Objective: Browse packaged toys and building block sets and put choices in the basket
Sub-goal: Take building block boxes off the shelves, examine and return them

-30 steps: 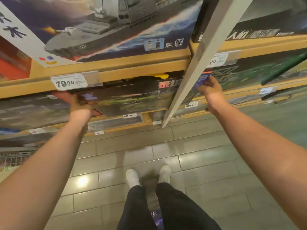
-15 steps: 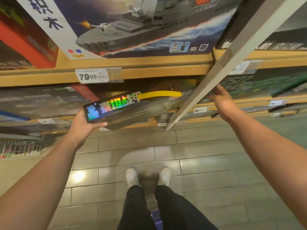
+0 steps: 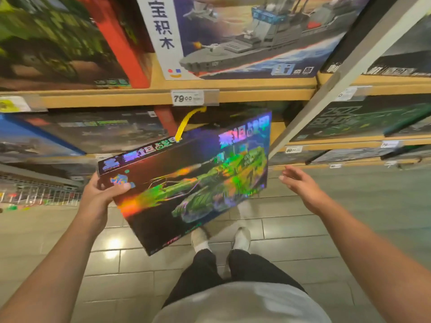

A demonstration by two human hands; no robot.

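Head view: left hand grips tank box corner; right hand spread, apart.

Left hand: your left hand grips the tank box by its nine o'clock corner, thumb on its face.
Right hand: your right hand hangs at three o'clock, fingers straight, apart from it.
Shelf: the warship box stands at twelve o'clock.

Below you, grey floor tiles catch a ceiling light's glare; a 79.00 price tag fronts the wooden shelf.
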